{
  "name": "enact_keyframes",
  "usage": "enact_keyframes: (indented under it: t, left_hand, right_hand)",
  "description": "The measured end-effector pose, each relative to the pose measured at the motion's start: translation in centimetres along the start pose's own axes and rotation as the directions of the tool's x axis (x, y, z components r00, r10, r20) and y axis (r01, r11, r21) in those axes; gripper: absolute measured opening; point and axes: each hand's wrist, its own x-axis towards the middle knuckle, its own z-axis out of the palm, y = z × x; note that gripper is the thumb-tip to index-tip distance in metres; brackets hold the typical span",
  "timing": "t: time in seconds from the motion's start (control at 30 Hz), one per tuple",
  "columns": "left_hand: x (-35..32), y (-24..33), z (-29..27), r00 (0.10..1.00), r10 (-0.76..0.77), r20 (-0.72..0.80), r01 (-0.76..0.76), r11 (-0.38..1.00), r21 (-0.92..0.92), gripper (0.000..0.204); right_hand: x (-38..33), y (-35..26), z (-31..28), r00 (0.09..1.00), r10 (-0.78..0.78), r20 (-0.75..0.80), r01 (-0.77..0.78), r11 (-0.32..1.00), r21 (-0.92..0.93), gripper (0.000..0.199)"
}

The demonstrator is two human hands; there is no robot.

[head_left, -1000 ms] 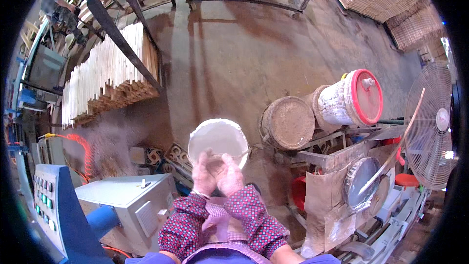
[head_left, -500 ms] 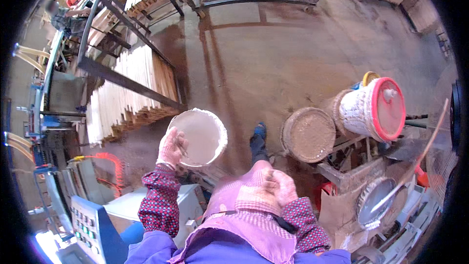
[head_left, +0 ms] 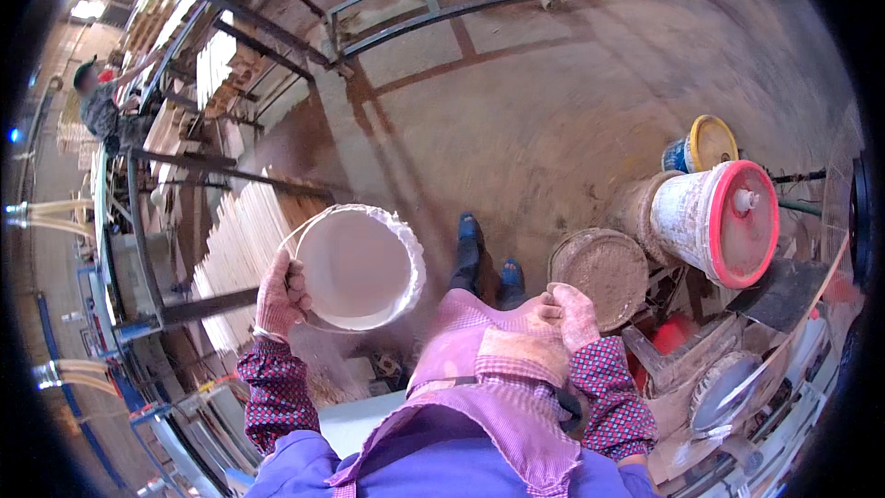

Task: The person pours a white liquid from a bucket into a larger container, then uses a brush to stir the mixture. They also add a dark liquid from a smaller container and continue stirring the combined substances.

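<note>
A white-crusted bucket point(head_left: 417, 254) hangs at my left side, its open mouth facing up and its inside pale. My left hand point(head_left: 281, 297), in a pinkish work glove, is closed round the bucket's thin handle point(head_left: 300, 232) at its left. At the front of my pink checked apron point(head_left: 452, 343), my gloved right hand point(head_left: 575, 315) has its fingers curled together. Whether they pinch the apron or something small cannot be made out. Just beyond the right hand stands a round tub point(head_left: 599, 277) with a brown, crusted top.
A white bucket with a red-rimmed lid point(head_left: 745, 221) stands at the right, before a smaller yellow-rimmed bucket point(head_left: 712, 142). A whitish pan point(head_left: 724, 392) lies lower right. Stacked wood strips point(head_left: 241, 254) and metal frames point(head_left: 429, 29) stand left and ahead. Another person point(head_left: 106, 111) is far left.
My view has turned, and my feet show farther left. My left hand, earlier against the bucket's side, is now at its handle. My right hand has moved outward to the right.
</note>
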Motion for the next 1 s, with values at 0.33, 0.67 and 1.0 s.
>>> enact_keyframes:
  t: [0.33,0.67,1.0]
  left_hand:
    - [9.9,12.6,6.2,0.842,0.445,0.304,-0.533,0.770,0.350,0.042]
    - [11.1,27.0,18.2,0.609,0.624,0.490,-0.793,0.477,0.378,0.037]
    - [9.9,30.5,35.8,0.632,0.600,0.490,-0.768,0.570,0.293,0.042]
  right_hand:
    - [4.3,-2.9,4.8,0.975,-0.182,-0.128,0.193,0.978,0.080,0.030]
    - [6.2,-5.1,5.5,0.964,-0.096,-0.246,0.172,0.935,0.308,0.028]
    - [9.5,-15.5,1.0,0.945,-0.172,-0.278,0.284,0.853,0.438,0.027]
